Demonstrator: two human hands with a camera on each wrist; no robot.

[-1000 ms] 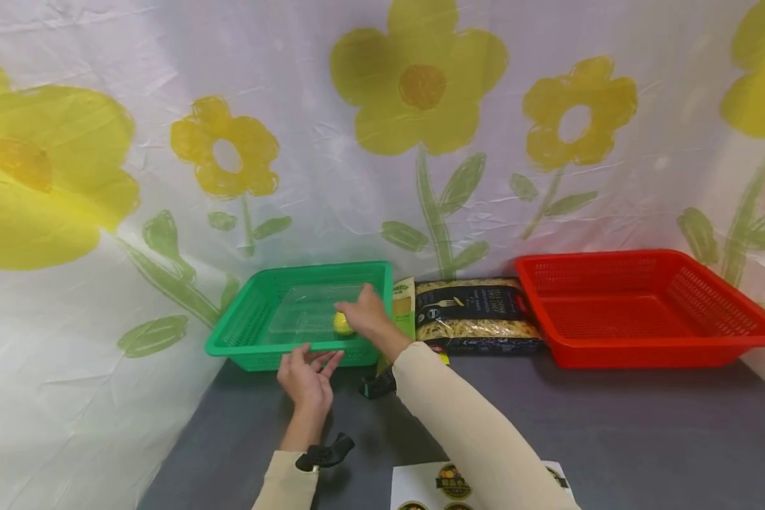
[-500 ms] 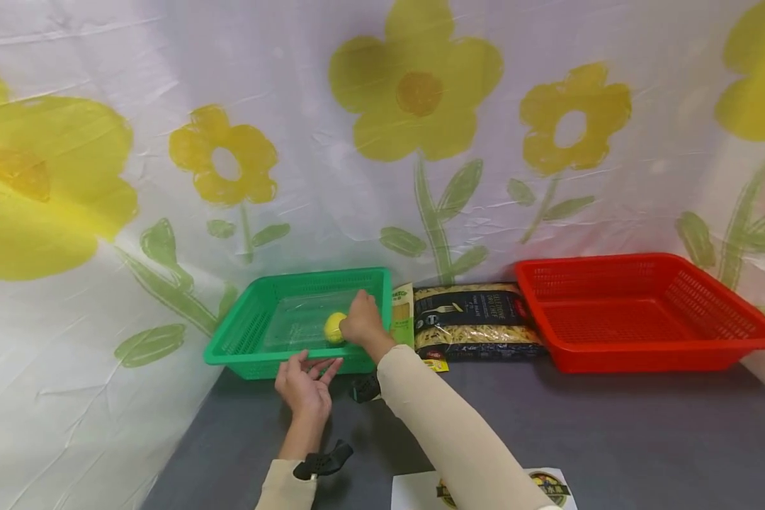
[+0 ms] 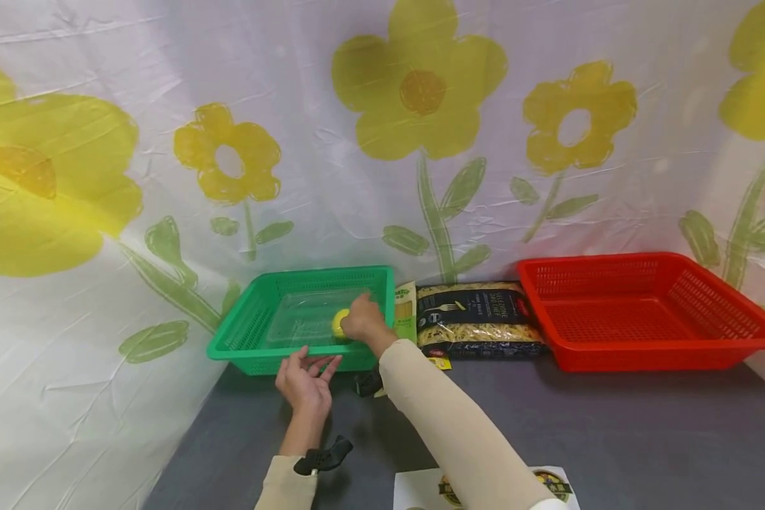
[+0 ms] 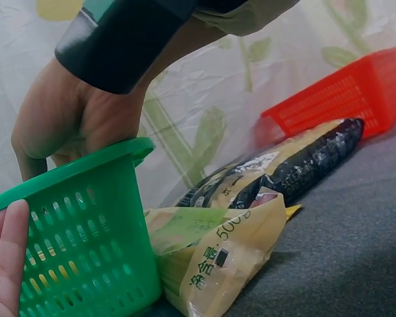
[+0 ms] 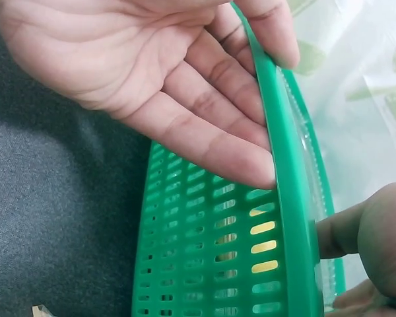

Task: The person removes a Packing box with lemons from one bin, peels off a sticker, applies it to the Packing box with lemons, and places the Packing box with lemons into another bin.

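Note:
A green basket (image 3: 248,353) stands at the back left, with a clear plastic container (image 3: 293,322) inside it. In the container's right part lies a round yellow thing (image 3: 338,324), partly covered by my right hand (image 3: 365,324). That hand reaches over the basket with bent fingers pointing down; whether they hold the yellow thing or only touch it is hidden. My left hand (image 3: 306,388) pinches the basket's front rim. In the right wrist view its thumb lies over the rim (image 5: 287,152) and its fingers rest against the outer wall.
Right of the green basket lie a green-and-tan packet (image 3: 405,312) and a dark pasta bag (image 3: 474,319). A red basket (image 3: 653,346) stands at the back right. A white sheet with round printed labels (image 3: 414,487) lies at the front, partly under the right sleeve.
My right hand has closed in over the yellow thing, covering its right side. The yellow thing has shifted slightly left in the container. My left hand stays on the rim.

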